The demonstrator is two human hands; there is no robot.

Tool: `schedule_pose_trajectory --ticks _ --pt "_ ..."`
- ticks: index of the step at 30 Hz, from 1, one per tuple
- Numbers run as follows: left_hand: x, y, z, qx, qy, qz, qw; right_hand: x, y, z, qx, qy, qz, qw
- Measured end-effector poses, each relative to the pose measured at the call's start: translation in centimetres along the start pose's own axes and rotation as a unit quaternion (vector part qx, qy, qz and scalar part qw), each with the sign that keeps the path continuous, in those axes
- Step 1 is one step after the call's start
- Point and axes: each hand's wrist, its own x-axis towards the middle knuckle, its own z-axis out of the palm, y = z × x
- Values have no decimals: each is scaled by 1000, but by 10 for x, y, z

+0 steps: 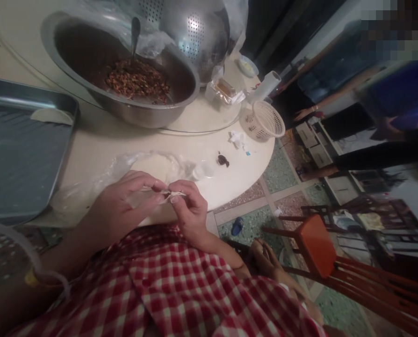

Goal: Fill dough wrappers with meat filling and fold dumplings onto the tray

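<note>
My left hand (125, 201) and my right hand (191, 210) meet at the near edge of the round white table (230, 164). Both pinch a thin pale dough wrapper (169, 193) between their fingertips. Just behind them a stack of round wrappers (156, 166) lies on a clear plastic bag (90, 187). A big steel bowl (181, 98) of dark minced filling (137, 79) with a spoon (135, 32) standing in it sits further back. One folded pale piece (51, 116) lies in the metal tray (19, 154) at the left.
A steel colander (198, 32) stands behind the bowl. A small white basket (265, 120), a white tube (267, 85), a wrapped packet (225, 90) and crumpled paper (237, 139) lie at the table's far side. A wooden chair with an orange seat (316, 243) stands at right; other people stand beyond.
</note>
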Motion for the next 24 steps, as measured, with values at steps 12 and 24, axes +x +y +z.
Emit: schedule_pose_trajectory --ticks 12,24 --pt "3 4 -9 108 -21 151 982 -1 0 1 -2 1 -1 1000" --pt "3 7 -15 147 -64 135 978 -1 -2 0 -35 -38 -61 997"
